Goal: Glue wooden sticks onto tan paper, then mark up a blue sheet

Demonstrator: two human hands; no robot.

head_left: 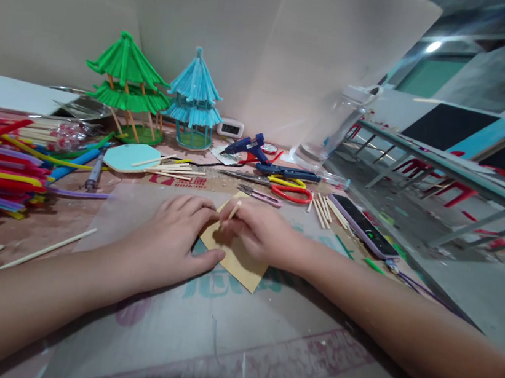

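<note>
The yellow-brown card [241, 272] lies in the near middle of the counter [60, 219], over a printed plastic sheet [158, 338], and it is turned so that one corner points to the near side. The left hand [181, 235] is at the left edge of this card, palm down. Its fingers are a little bent, and the thumb stands well apart from them, with its tip at the card's edge; this hand grips nothing that I can see. The right hand [256, 230] is above the far part of the card. Its fingers are closed together and pinch a short wooden stick [233, 209], which stands tilted; whether its lower end touches the card, I cannot tell, because the hand hides it.

On the far side, just beyond the hands, there are small snips [261, 196], red-handled scissors [291, 193] and a blue glue gun [249, 145]. At the far left stand a green model pavilion [126, 89] and a light-blue model pavilion [193, 104], near each other. A pale-blue octagonal board [129, 157] lies before them, with thin sticks [175, 169] partly on it. To the right is a phone [362, 224], beside more sticks.
</note>
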